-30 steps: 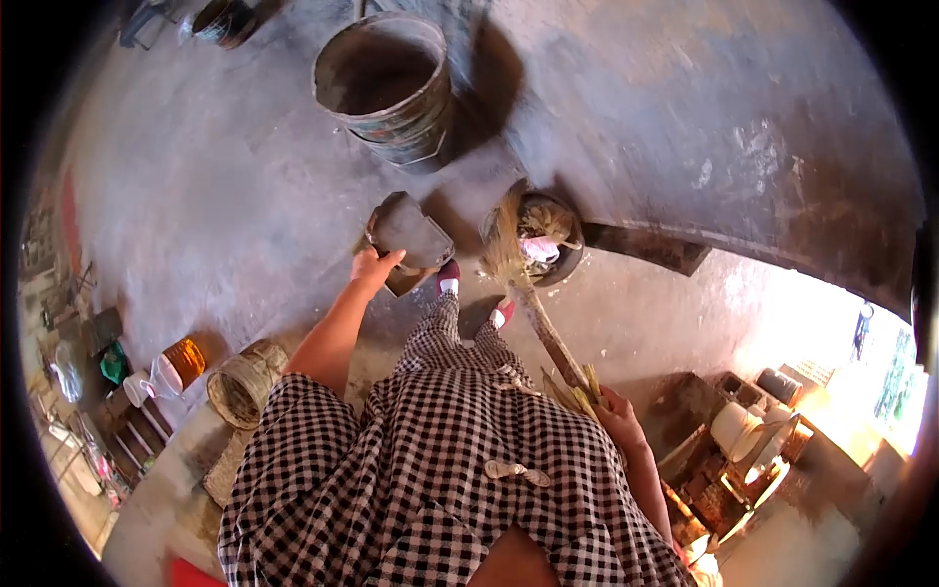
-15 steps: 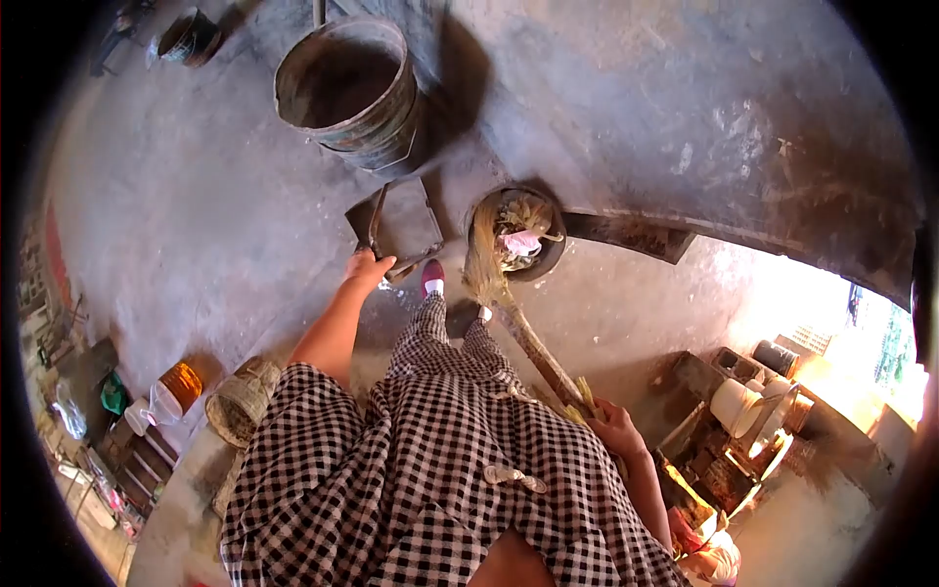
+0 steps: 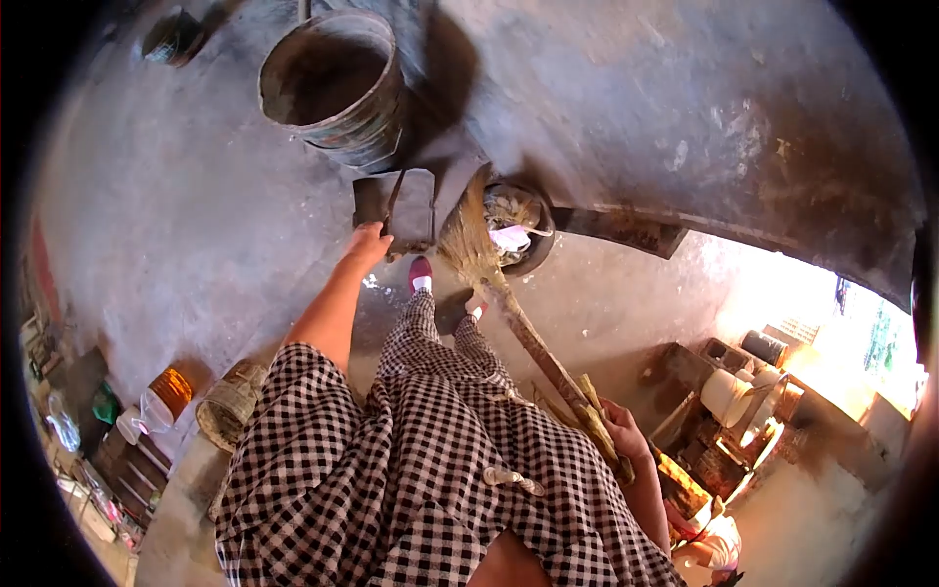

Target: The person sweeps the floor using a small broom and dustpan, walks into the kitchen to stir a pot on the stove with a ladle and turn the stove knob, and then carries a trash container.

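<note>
My left hand [image 3: 369, 243] is closed around the handle of a square, dark-rimmed dustpan [image 3: 417, 203], which is at the floor ahead of my feet. Whether the pan touches the floor I cannot tell. My right hand [image 3: 620, 430], at my right hip, is wrapped round the stick of a long grass broom [image 3: 536, 344]. Its spread bristles point away from me, between the dustpan and a round dark tub [image 3: 547, 251]. Inside that tub lie dry leaf-like scraps and a pale pink-white piece of litter [image 3: 510, 238].
A large worn bucket [image 3: 360, 142] stands beyond the dustpan, and a smaller one [image 3: 172, 37] is farther left. On my left are a bottle of orange liquid [image 3: 168, 394] and a woven-looking container [image 3: 227, 406]. Crates and cans [image 3: 729, 396] crowd the right side near bright light.
The broom's bristles have swung left, off the tub's edge toward the dustpan. The dustpan has turned, its handle now slanting up and right from my left hand. The view has shifted slightly.
</note>
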Demonstrator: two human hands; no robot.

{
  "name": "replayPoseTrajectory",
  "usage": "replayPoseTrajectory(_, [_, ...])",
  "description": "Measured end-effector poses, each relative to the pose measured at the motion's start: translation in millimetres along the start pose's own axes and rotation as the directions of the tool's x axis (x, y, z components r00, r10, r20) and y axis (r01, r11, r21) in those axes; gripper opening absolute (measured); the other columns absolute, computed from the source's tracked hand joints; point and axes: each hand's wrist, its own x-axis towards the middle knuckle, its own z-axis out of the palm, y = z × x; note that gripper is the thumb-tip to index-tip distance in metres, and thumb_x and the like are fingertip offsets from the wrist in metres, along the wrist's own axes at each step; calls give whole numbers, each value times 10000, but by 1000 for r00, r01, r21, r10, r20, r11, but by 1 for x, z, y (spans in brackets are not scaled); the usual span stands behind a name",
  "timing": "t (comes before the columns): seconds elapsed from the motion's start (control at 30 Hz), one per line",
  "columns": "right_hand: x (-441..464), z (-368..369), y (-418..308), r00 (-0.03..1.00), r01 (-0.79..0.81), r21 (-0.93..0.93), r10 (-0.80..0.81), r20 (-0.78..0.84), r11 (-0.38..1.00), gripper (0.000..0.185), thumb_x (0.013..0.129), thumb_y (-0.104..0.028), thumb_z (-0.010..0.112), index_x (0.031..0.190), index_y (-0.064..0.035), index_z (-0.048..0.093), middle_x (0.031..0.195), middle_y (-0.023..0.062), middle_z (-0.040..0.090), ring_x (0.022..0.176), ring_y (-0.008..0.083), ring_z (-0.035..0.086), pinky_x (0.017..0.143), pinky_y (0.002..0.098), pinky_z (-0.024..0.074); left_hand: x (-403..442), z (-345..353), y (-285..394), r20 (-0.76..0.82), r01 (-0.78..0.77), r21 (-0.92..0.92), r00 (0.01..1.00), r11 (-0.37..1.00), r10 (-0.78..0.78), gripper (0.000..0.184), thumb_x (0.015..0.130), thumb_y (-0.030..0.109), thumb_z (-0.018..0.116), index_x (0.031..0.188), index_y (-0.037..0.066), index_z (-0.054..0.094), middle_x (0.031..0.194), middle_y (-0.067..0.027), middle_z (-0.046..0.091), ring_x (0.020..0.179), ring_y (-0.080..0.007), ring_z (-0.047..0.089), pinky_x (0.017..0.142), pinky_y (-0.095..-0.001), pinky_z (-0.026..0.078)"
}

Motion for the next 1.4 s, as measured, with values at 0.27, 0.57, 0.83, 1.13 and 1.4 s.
replayPoseTrajectory(0.27, [2,-2,-20,989,-134,531,81,122,837,482,710,-125,588,1134,25,416,1003,54,523,873,113,484,764,210,377,-40,6,-4,-140,93,7,986,996,-91,494,682,329,586,1093,94,445,1073,-113,472,1027,-291,418,856,-356,356])
replayPoseTrajectory(0.57, [12,-23,-33,913,-75,543,-161,375,836,495,692,-130,599,1128,25,423,995,54,525,857,119,490,755,209,381,-236,86,-157,322,58,375,928,925,-188,360,699,378,522,771,33,598,737,-163,586,742,-296,565,644,-376,447])
replayPoseTrajectory(0.83, [34,-3,-63,818,23,450,-275,505,893,507,676,-134,609,1123,24,429,988,54,527,843,124,496,747,208,384,-311,111,-137,140,430,-313,903,847,-407,361,667,291,588,839,-26,588,811,-164,594,769,-263,566,681,-339,440])
replayPoseTrajectory(1.13, [63,37,-158,706,703,-279,-594,386,654,535,647,-128,626,1131,4,439,986,48,530,856,127,496,750,245,401,-263,39,-50,162,495,-530,856,689,-490,316,682,279,567,807,-10,589,722,-164,590,675,-232,577,628,-326,450])
replayPoseTrajectory(1.4, [123,160,-254,513,233,-968,-833,207,-97,637,627,-248,611,1197,-132,353,890,166,532,793,327,535,678,385,449,-284,-48,-145,133,594,-572,747,565,-651,268,678,235,572,788,-9,588,629,-94,564,569,-183,520,545,-308,433])
